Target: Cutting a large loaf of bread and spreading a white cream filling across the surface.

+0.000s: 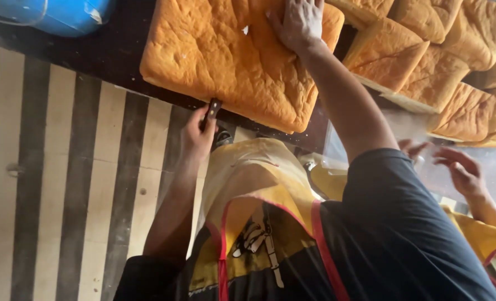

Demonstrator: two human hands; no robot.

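Left hand [197, 134] clamped on a knife handle [213, 107] at the surface's near edge, right hand [299, 22] spread flat on the big bread slab [225, 56], cut pieces [426, 72] stacked beside it

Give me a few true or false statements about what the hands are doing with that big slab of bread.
1. The right hand lies flat on top of the large bread slab. True.
2. The left hand holds a dark-handled knife at the slab's near edge. True.
3. The slab sits on the striped floor. False: it rests on a dark table.
4. The cut bread pieces are stacked to the left of the slab. False: they lie to its right.
5. Another person's hand shows at the right. True.
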